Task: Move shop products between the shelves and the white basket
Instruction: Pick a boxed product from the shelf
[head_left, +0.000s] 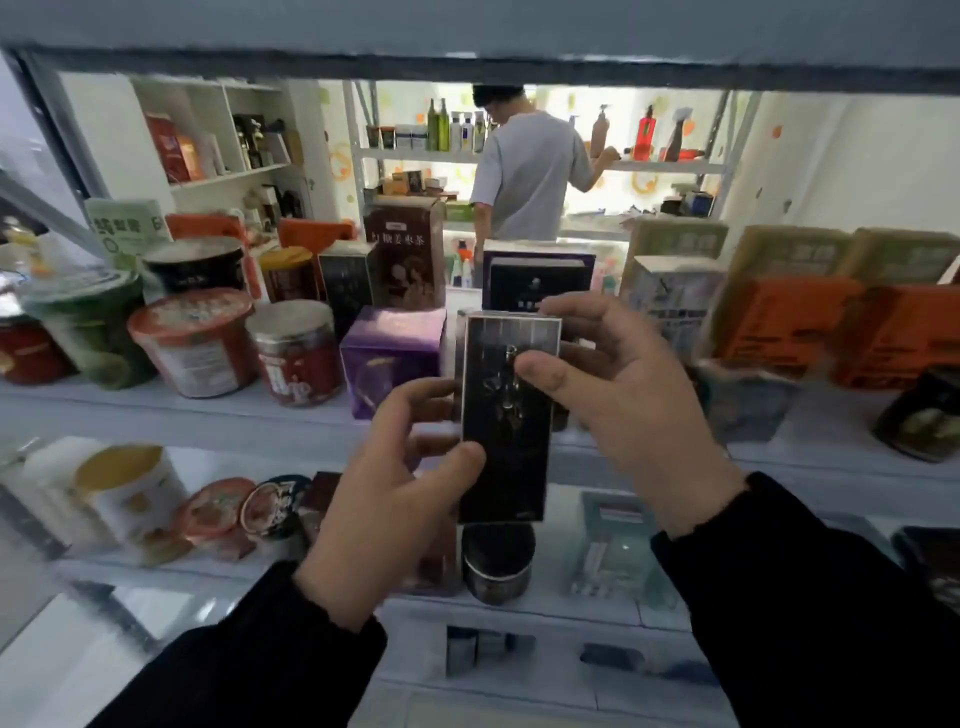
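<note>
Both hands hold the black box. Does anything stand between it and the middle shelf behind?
Nothing visible at the front of the middle shelf, though the black box hides that spot. Further back stands a dark blue box, a purple box left of it.

A: Where does the camera look from?
B: The wearer's head, wide-angle, facing forward and down, close to the shelves (130, 410).
A: How deep does it see?
B: Through the shelf gap to a far rack (665, 166).

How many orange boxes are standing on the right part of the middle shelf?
2. The first orange box stands just right of the right hand; the second orange box is beside it, near the picture's right edge. More may be hidden behind.
</note>
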